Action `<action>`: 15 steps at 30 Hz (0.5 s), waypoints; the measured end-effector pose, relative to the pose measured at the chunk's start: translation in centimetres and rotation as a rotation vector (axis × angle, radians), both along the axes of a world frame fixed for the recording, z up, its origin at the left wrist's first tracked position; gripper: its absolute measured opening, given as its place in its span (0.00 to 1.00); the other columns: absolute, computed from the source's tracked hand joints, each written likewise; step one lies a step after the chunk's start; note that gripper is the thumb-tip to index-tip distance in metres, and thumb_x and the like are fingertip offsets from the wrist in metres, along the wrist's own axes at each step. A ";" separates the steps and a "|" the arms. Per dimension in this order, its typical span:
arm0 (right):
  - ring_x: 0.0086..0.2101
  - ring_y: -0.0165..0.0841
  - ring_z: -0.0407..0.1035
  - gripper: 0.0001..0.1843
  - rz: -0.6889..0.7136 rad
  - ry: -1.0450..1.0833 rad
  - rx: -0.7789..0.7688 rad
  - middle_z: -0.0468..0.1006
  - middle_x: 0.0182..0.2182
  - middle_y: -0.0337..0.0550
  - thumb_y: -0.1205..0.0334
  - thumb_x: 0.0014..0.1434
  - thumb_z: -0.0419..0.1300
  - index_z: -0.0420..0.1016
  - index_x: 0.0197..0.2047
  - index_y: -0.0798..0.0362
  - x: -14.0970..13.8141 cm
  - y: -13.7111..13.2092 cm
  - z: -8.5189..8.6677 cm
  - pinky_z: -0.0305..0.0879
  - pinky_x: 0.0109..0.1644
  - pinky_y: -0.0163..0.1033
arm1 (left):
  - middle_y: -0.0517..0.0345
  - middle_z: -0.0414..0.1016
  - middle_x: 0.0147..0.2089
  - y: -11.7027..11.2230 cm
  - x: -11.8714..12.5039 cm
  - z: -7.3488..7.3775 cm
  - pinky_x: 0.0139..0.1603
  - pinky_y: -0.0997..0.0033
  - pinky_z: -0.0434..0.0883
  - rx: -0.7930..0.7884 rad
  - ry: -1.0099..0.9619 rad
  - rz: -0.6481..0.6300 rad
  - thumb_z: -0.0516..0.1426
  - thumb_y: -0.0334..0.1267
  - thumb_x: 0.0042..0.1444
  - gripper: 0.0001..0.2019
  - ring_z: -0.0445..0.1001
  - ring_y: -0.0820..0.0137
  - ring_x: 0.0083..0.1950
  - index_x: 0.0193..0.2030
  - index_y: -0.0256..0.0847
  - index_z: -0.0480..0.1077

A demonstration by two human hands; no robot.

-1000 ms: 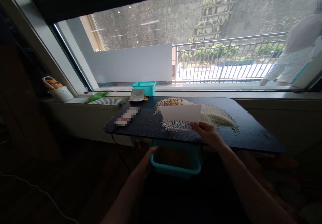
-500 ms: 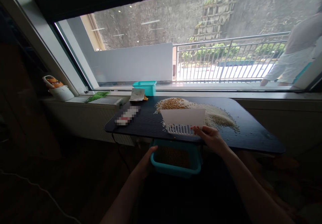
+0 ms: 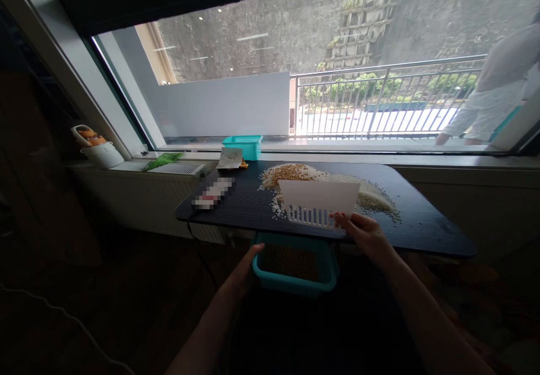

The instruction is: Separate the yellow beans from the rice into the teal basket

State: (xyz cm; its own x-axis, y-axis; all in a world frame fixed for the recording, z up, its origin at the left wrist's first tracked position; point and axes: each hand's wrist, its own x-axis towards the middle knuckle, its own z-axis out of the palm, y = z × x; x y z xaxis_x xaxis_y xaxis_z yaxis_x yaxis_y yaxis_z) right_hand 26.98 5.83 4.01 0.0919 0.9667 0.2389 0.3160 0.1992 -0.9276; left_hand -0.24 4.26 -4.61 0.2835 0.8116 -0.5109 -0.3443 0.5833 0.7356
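Observation:
My right hand (image 3: 365,233) grips the lower right edge of a white slotted scoop (image 3: 319,202), held upright on the black table (image 3: 422,226) in front of a pile of mixed rice and yellow beans (image 3: 295,174). Just below the table's front edge, my left hand (image 3: 246,269) holds the left rim of a teal tub (image 3: 327,276) with yellow-brown beans in it.
A second teal tub (image 3: 242,145) and a small packet (image 3: 230,158) sit at the table's far edge by the window. White bowls (image 3: 101,153) stand on the sill at left. A person (image 3: 498,91) bends over on the balcony outside.
My right hand has slid the white scoop to the right along the table. The left hand and the teal tub have stayed in place.

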 end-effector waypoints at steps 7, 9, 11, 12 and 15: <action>0.25 0.32 0.66 0.21 -0.103 0.047 0.027 0.73 0.21 0.41 0.43 0.45 0.61 0.75 0.22 0.56 -1.2 1.4 -0.3 0.59 0.27 0.34 | 0.49 0.75 0.47 0.1 -0.1 -0.4 0.41 0.67 0.70 -0.010 0.021 -0.005 0.53 0.51 0.51 0.27 0.73 0.60 0.47 0.54 0.37 0.65; 0.27 0.33 0.67 0.21 -0.096 0.060 0.032 0.74 0.22 0.42 0.43 0.44 0.62 0.76 0.24 0.56 -1.3 1.6 -0.4 0.60 0.29 0.35 | 0.49 0.75 0.48 0.0 -0.1 -0.4 0.41 0.66 0.70 -0.009 0.015 -0.007 0.53 0.52 0.51 0.27 0.73 0.60 0.48 0.54 0.38 0.65; 0.28 0.34 0.68 0.22 -0.091 0.068 0.034 0.75 0.23 0.43 0.43 0.44 0.62 0.77 0.27 0.56 -1.4 1.7 -0.5 0.60 0.29 0.36 | 0.49 0.74 0.48 0.0 -0.2 -0.3 0.42 0.66 0.70 -0.011 0.008 -0.008 0.53 0.51 0.51 0.27 0.72 0.60 0.48 0.54 0.38 0.65; 0.27 0.34 0.67 0.22 -0.093 0.066 0.033 0.75 0.23 0.43 0.43 0.44 0.62 0.78 0.27 0.56 -1.3 1.7 -0.4 0.60 0.29 0.36 | 0.49 0.74 0.48 -0.1 -0.2 -0.2 0.42 0.66 0.70 -0.011 0.008 -0.007 0.53 0.51 0.51 0.27 0.72 0.60 0.49 0.54 0.38 0.65; 0.25 0.33 0.66 0.22 -0.117 0.048 0.031 0.74 0.22 0.43 0.43 0.44 0.61 0.77 0.25 0.56 -1.0 1.8 -0.2 0.58 0.26 0.35 | 0.49 0.74 0.48 -0.1 -0.2 -0.2 0.40 0.67 0.70 -0.010 0.014 -0.005 0.53 0.51 0.51 0.27 0.72 0.60 0.49 0.55 0.38 0.65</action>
State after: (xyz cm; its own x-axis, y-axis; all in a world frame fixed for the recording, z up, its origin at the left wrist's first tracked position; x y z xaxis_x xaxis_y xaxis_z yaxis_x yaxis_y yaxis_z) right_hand 25.97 7.64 3.81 0.2153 0.9409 0.2616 0.2945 0.1929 -0.9360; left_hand -0.46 4.21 -4.83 0.2801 0.8049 -0.5232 -0.3311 0.5925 0.7344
